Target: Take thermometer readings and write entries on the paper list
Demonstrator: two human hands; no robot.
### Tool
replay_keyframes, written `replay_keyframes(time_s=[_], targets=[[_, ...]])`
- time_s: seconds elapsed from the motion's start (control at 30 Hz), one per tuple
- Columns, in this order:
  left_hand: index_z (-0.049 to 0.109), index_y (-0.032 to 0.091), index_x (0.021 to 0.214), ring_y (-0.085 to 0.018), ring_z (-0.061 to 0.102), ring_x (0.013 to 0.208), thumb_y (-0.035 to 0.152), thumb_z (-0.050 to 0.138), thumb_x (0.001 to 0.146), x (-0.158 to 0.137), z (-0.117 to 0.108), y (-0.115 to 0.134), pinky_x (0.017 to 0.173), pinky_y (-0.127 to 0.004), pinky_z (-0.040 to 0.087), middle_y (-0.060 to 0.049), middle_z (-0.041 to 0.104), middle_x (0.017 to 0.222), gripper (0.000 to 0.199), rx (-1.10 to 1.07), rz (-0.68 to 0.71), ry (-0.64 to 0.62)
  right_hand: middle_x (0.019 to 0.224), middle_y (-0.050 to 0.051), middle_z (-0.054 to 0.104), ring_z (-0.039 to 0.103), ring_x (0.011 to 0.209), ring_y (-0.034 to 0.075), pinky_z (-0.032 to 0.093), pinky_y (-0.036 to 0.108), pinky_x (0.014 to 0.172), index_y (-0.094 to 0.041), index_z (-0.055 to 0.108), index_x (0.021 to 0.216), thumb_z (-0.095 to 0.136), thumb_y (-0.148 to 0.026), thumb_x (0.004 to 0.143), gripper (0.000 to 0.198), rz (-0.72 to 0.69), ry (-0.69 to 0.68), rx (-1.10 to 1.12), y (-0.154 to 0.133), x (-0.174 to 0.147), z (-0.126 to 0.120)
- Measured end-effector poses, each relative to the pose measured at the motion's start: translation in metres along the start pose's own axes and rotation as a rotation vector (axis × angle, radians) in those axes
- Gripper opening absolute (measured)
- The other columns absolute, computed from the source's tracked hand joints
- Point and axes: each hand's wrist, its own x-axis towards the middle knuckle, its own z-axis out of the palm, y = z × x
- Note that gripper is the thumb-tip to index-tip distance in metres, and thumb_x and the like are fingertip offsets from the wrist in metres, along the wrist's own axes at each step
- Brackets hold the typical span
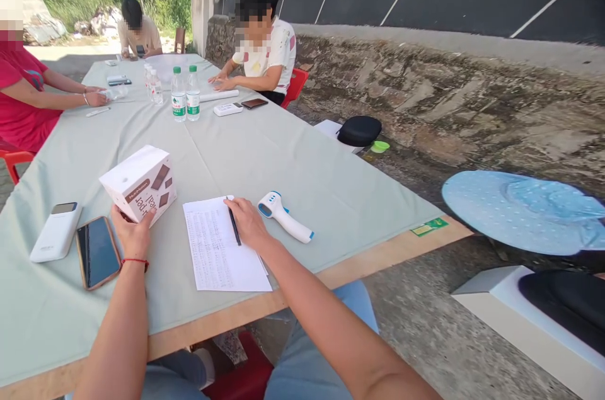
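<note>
On the left, my left hand is closed around the lower front of a white box with brown printing, which is tilted above the tablecloth. My right hand rests on the upper right of a sheet of handwritten paper, its fingers closed on a black pen. A white and blue infrared thermometer lies just right of that hand. Beside my left wrist are a smartphone with a dark screen and a white power bank.
Two water bottles with green caps stand farther up the cloth-covered table. Several people sit around it. A white device and a dark phone lie near the right edge. Beyond that edge are a blue hat and a black case.
</note>
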Motion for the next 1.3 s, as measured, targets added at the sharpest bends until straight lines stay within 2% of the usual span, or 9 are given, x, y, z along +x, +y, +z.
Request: replay_keyframes(time_s=[0.2, 0.3, 0.37, 0.47, 0.6, 0.8, 0.9, 1.03, 1.3], targets=[[0.055, 0.019, 0.107, -0.024, 0.062, 0.108, 0.04, 0.083, 0.059, -0.001, -0.001, 0.009, 0.094, -0.039, 0.05, -0.008, 0.065, 0.112, 0.06, -0.271, -0.108, 0.135, 0.106, 0.01, 0.061, 0.055, 0.097, 0.022, 0.046, 0.036, 0.086, -0.021, 0.066, 0.114, 0.032, 0.003, 0.082, 0.052, -0.033, 0.058, 0.03, -0.006, 0.006, -0.007], [0.06, 0.021, 0.107, -0.028, 0.061, 0.113, 0.05, 0.079, 0.062, -0.007, -0.004, 0.015, 0.093, -0.038, 0.051, -0.008, 0.067, 0.115, 0.057, -0.483, -0.243, -0.074, 0.114, 0.012, 0.059, 0.054, 0.105, 0.024, 0.043, 0.038, 0.09, -0.021, 0.064, 0.117, 0.038, -0.01, 0.089, 0.039, 0.079, 0.159, -0.035, -0.009, 0.002, -0.032], [0.061, 0.019, 0.11, -0.03, 0.063, 0.109, 0.049, 0.081, 0.059, -0.015, -0.003, 0.018, 0.09, -0.04, 0.053, -0.009, 0.068, 0.115, 0.063, -0.499, -0.302, -0.24, 0.121, 0.015, 0.056, 0.051, 0.111, 0.028, 0.04, 0.041, 0.093, -0.018, 0.06, 0.122, 0.05, -0.024, 0.089, 0.035, 0.339, 0.172, -0.175, -0.006, -0.007, -0.053], [0.057, 0.016, 0.114, -0.031, 0.065, 0.102, 0.044, 0.083, 0.059, -0.03, 0.004, 0.021, 0.086, -0.042, 0.053, -0.011, 0.068, 0.113, 0.067, -0.396, -0.313, -0.421, 0.122, 0.021, 0.055, 0.051, 0.113, 0.034, 0.04, 0.044, 0.091, -0.011, 0.058, 0.12, 0.061, -0.038, 0.084, 0.045, 0.676, -0.016, -0.331, 0.004, -0.024, -0.076], [0.055, 0.015, 0.111, -0.029, 0.064, 0.1, 0.04, 0.085, 0.058, -0.045, 0.013, 0.022, 0.084, -0.041, 0.052, -0.011, 0.067, 0.11, 0.065, -0.216, -0.298, -0.547, 0.104, 0.016, 0.063, 0.057, 0.1, 0.029, 0.043, 0.036, 0.08, -0.013, 0.062, 0.109, 0.053, -0.037, 0.087, 0.034, 0.772, -0.153, -0.227, 0.01, -0.036, -0.09], [0.053, 0.016, 0.11, -0.029, 0.062, 0.103, 0.046, 0.082, 0.062, -0.045, 0.011, 0.024, 0.084, -0.04, 0.05, -0.011, 0.065, 0.111, 0.064, -0.142, -0.285, -0.596, 0.067, 0.001, 0.056, 0.05, 0.064, 0.017, 0.04, 0.029, 0.06, -0.02, 0.055, 0.078, 0.052, -0.049, 0.079, 0.029, 0.587, 0.258, 0.618, -0.058, -0.041, -0.092], [0.051, 0.015, 0.114, -0.03, 0.061, 0.106, 0.048, 0.08, 0.065, -0.042, 0.008, 0.024, 0.086, -0.042, 0.049, -0.013, 0.064, 0.115, 0.066, -0.108, -0.269, -0.651, 0.066, 0.0, 0.058, 0.048, 0.059, 0.015, 0.04, 0.028, 0.058, -0.021, 0.055, 0.079, 0.056, -0.045, 0.079, 0.025, 0.413, 0.082, 0.971, -0.109, -0.045, -0.091], [0.051, 0.015, 0.115, -0.031, 0.062, 0.104, 0.049, 0.08, 0.066, -0.04, 0.007, 0.024, 0.083, -0.042, 0.051, -0.013, 0.065, 0.113, 0.066, -0.084, -0.245, -0.685, 0.058, -0.003, 0.051, 0.047, 0.057, 0.014, 0.04, 0.027, 0.058, -0.021, 0.05, 0.072, 0.053, -0.041, 0.082, 0.022, 0.403, 0.04, 0.999, -0.142, -0.038, -0.085], [0.05, 0.016, 0.115, -0.031, 0.062, 0.105, 0.048, 0.081, 0.064, -0.04, 0.006, 0.029, 0.083, -0.041, 0.052, -0.012, 0.064, 0.114, 0.068, -0.1, -0.168, -0.725, 0.056, -0.002, 0.055, 0.053, 0.058, 0.014, 0.043, 0.027, 0.061, -0.021, 0.05, 0.069, 0.05, -0.044, 0.085, 0.028, 0.426, -0.13, 0.912, -0.144, -0.025, -0.09]])
